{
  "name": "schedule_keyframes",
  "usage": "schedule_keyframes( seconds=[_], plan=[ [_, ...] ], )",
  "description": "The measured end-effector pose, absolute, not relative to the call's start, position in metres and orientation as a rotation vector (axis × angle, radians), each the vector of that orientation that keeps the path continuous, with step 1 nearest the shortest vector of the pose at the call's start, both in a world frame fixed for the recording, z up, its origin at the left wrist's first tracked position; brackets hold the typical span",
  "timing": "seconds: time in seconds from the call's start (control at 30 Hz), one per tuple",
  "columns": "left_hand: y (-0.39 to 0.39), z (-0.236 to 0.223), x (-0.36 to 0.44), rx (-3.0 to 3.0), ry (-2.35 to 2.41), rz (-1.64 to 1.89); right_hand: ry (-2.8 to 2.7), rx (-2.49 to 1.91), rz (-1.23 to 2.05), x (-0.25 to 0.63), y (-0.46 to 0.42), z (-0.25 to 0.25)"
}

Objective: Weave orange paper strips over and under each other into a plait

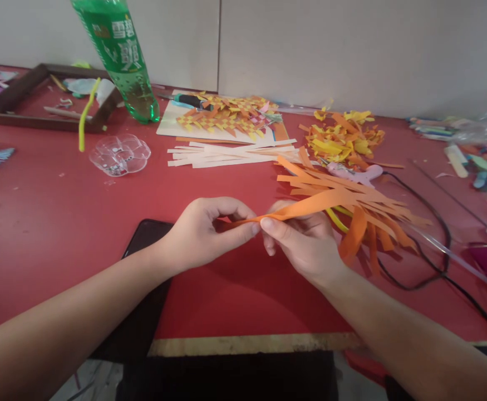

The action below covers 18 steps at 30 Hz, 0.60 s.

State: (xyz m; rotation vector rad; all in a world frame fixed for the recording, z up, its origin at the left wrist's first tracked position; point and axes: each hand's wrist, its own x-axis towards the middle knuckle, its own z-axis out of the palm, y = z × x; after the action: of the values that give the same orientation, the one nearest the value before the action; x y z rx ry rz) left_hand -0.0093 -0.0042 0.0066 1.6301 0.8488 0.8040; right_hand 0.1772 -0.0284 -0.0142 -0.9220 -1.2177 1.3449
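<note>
An orange paper strip (310, 205) stretches between my two hands above the near part of the red table. My left hand (210, 231) pinches one end between thumb and fingers. Close beside it, my right hand (299, 239) grips the strip with the thumb on top, and the wide part runs out to the right past the fingers. Where the hands meet, the strip is narrow, as if folded or creased lengthwise. Just beyond my right hand lies a pile of loose orange paper strips (377, 206). A black phone-like slab (132, 312) lies under my left forearm.
Pale paper strips (230, 155) lie mid-table, with folded yellow-orange pieces (226, 120) behind. A pink glue gun (355, 174) trails a black cord (446, 234) along the right. A green bottle (122, 67), clear flower-shaped dish (120, 156) and brown frame (30, 120) stand at left.
</note>
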Motion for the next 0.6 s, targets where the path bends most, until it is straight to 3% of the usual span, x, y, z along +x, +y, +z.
schedule_keyframes(
  seconds=[0.6],
  plan=[
    [-0.0007, 0.0047, -0.0126, 1.432, 1.029, 0.954, -0.991, -1.021, 1.221, 0.1770, -0.0223, -0.0104]
  ],
)
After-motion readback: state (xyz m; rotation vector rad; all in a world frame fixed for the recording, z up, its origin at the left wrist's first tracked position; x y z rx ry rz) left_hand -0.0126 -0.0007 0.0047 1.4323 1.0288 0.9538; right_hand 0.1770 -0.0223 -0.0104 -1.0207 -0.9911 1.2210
